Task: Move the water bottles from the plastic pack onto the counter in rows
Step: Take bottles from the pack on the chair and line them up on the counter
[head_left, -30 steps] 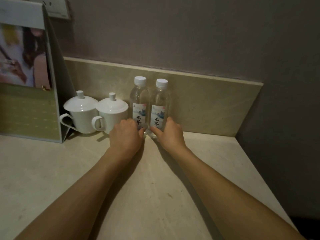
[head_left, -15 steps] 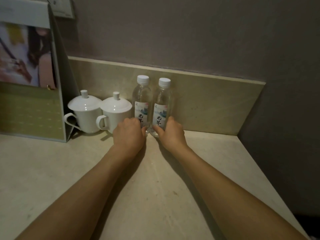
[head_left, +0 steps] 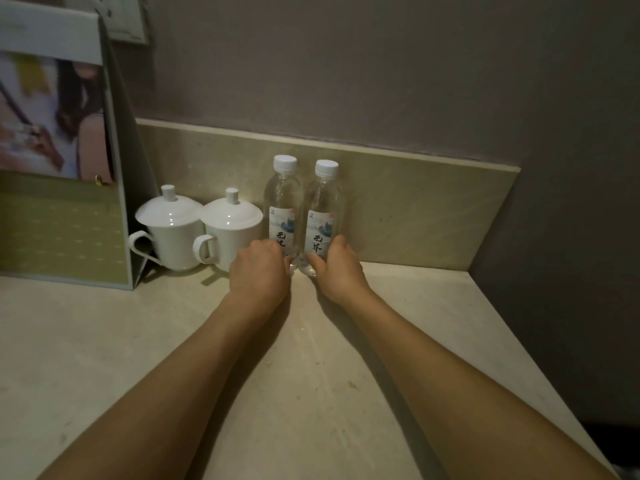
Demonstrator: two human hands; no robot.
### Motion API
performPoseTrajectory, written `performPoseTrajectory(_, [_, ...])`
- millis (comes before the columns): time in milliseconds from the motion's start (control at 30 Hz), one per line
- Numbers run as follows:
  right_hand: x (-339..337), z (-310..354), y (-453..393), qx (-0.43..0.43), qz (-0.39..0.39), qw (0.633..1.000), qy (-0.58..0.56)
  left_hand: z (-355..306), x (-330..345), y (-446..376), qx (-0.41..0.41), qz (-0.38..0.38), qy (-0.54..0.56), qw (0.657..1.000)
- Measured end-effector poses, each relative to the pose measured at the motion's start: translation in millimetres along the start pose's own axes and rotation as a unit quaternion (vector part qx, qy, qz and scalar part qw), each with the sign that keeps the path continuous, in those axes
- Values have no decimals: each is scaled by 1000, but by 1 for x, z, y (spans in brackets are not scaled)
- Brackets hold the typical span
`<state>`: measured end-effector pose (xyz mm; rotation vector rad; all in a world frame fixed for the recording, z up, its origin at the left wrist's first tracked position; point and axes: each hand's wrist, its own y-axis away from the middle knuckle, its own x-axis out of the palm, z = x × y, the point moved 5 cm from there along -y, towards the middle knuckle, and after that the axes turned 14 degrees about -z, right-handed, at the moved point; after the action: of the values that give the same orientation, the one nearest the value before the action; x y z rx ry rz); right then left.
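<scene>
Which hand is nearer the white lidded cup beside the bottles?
Left. The left hand lies right against the white lidded cup; the right hand is beyond both clear plastic water bottles.

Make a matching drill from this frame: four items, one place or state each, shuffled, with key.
Items:
1. left bottle
2. right bottle
3. left lidded cup
4. standing display card

Places or states:
A. held low down by the right hand
B. far left of the counter, upright
C. held low down by the left hand
D. right beside the card, handle toward the camera

Pairs: 1-C, 2-A, 3-D, 4-B
</scene>
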<state>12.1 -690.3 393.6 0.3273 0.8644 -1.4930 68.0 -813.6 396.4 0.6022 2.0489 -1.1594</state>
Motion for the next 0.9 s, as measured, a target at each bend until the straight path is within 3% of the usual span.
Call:
performPoseTrajectory(200, [-4,3,1,47,17,998,-49,1,-5,0,-13,29,26,999])
performPoseTrajectory(500, [-25,-4,18,79,-17,991,-109,-13,-22,13,-18,26,38,999])
performPoseTrajectory(767, [-93,-20,32,66,-29,984,-165,-80,-45,35,36,27,118,992])
performPoseTrajectory(900, [-158,-44,45,32,-93,979,-178,-139,-58,61,56,24,193,979])
